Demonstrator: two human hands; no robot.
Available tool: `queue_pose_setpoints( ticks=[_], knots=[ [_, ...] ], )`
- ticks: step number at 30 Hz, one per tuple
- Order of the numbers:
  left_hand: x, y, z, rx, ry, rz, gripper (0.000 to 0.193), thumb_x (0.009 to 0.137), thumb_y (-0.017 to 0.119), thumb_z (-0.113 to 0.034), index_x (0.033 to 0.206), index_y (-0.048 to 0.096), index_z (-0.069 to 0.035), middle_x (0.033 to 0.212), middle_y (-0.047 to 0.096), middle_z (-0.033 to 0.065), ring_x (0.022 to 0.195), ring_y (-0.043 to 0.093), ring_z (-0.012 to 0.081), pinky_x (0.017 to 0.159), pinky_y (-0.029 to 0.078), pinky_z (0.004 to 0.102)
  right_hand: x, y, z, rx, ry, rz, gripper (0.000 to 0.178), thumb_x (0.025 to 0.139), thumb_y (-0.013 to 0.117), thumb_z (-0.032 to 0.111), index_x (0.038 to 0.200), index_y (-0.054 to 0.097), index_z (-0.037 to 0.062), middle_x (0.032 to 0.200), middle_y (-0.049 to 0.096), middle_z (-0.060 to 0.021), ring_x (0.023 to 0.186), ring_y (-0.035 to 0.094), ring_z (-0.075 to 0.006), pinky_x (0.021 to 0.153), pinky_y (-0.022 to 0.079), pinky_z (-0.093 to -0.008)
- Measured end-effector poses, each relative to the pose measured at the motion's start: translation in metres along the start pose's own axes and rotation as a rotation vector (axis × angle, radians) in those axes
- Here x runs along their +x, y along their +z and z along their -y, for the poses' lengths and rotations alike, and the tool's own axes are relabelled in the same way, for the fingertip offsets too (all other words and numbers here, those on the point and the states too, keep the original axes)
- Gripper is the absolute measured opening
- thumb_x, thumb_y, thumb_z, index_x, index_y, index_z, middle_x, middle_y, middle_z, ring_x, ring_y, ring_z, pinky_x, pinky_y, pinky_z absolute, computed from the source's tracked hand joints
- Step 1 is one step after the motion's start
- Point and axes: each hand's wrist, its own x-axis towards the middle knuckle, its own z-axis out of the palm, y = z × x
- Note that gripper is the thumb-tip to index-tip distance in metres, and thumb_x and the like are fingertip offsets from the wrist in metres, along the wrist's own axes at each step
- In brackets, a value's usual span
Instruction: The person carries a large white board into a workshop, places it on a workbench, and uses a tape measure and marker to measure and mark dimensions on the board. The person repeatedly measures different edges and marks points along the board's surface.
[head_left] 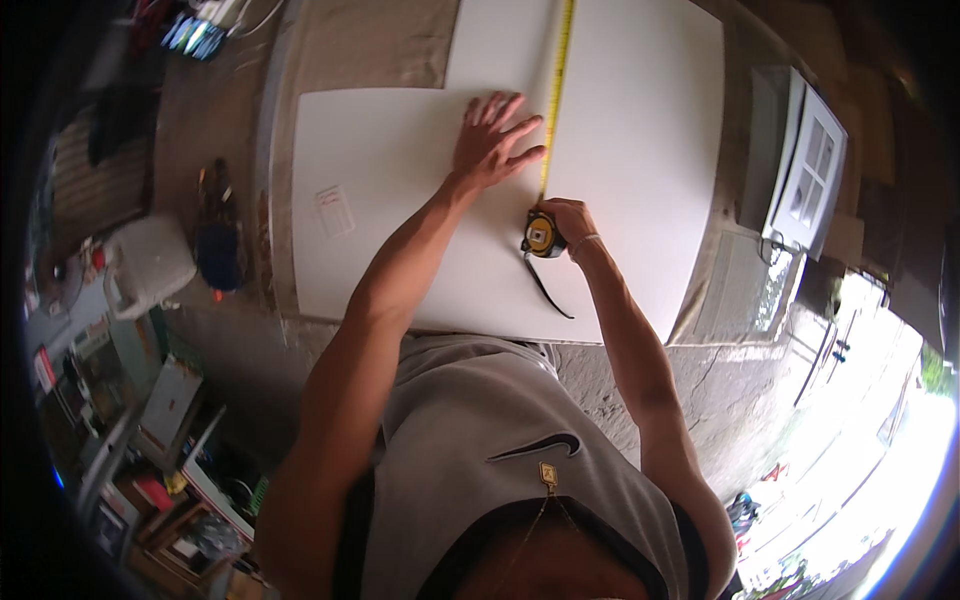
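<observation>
Right hand closed around the tape measure, whose case sits over the near part of the white board; a black strap trails from it towards the person. A little farther out, the left hand grasps nothing: it lies spread over the board, thumb and forefinger reaching to the left edge of the yellow blade. Whether they touch it, I can't tell from where I stand.

That blade runs away from the case across the board and out of sight at the far side, so I can't check its end. For a true reading, I'd say, the case should sit low and square to the blade, so the strip lies flat without twisting. Those spread fingers would do best steadying its edge lightly, never nudging it sideways, and the eye should be right above the mark.

Off to the left, a small label lies well apart from the blade. Farther out, the board's notched corner leaves the brown surface showing.
</observation>
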Motion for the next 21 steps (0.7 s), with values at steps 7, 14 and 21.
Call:
queue_pose_setpoints(
  ticks=[7, 14, 21],
  knots=[
    [-0.051, -0.014, -0.003, -0.280, -0.397, -0.162, 0.052, 0.087, 0.062, -0.038, 0.131, 0.049, -0.013, 0.137, 0.045, 0.0124, 0.130, 0.036, 0.0344, 0.108, 0.028, 0.0468, -0.039, 0.003, 0.018, -0.141, -0.280, -0.283, 0.028, 0.082, 0.062, 0.029, 0.095, 0.072, 0.0059, 0.079, 0.070, -0.0082, 0.073, 0.064, -0.0146, 0.069, 0.049, -0.0291],
    [-0.227, -0.110, 0.003, -0.452, -0.911, -0.476, 0.036, 0.091, 0.060, -0.018, 0.124, 0.054, -0.006, 0.122, 0.057, 0.0098, 0.115, 0.051, 0.0216, 0.100, 0.039, 0.0356, -0.118, -0.027, -0.019, -0.567, -0.380, -0.004, 0.022, 0.086, 0.060, 0.026, 0.087, 0.069, 0.0056, 0.074, 0.067, -0.0080, 0.068, 0.064, -0.0143, 0.062, 0.049, -0.0297],
    [-0.261, -0.240, 0.079, -0.959, -1.121, -0.724, 0.053, 0.097, 0.045, -0.036, 0.140, 0.034, -0.007, 0.128, 0.052, 0.0146, 0.109, 0.057, 0.0227, 0.092, 0.044, 0.0376, -0.159, -0.069, -0.074, -0.866, -0.275, 0.132, 0.018, 0.083, 0.065, 0.022, 0.089, 0.071, 0.0057, 0.078, 0.066, -0.0100, 0.072, 0.065, -0.0190, 0.068, 0.051, -0.0326]
  ],
)
